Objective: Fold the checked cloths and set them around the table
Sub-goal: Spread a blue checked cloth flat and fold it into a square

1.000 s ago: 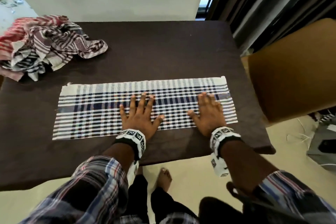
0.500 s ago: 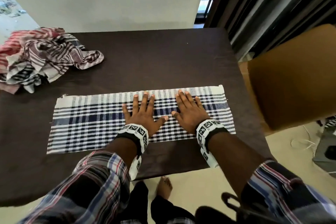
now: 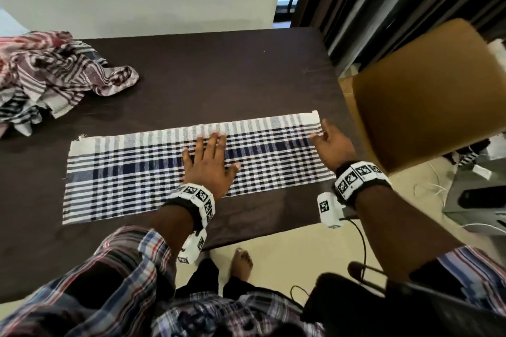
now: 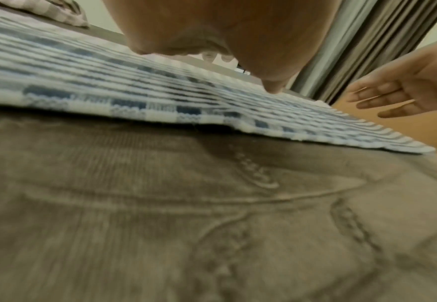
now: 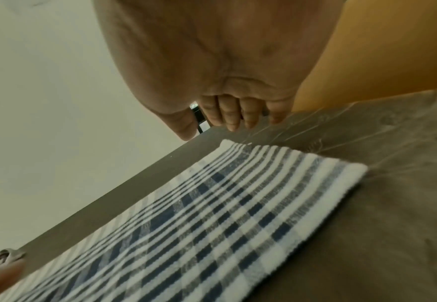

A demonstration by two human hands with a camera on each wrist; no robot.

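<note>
Navy-and-white checks sit right under the left hand [image 3: 208, 164], which is spread flat with straight fingers, palm down on the middle of the folded checked cloth [image 3: 131, 172]. The right hand [image 3: 328, 146] is over that cloth's right end, fingers loosely extended and holding nothing. Head view makes it look like it's touching the strip, but the right wrist cam shows those fingertips [image 5: 231, 120] hanging clear above the corner, with the brown table [image 5: 393, 224] underneath. Left wrist cam catches the palm heel down on the weave and the other hand open off to the side. Way off left of the flat hand, at the far corner, there's a crumpled pile of checked cloths [image 3: 46, 74].
</note>
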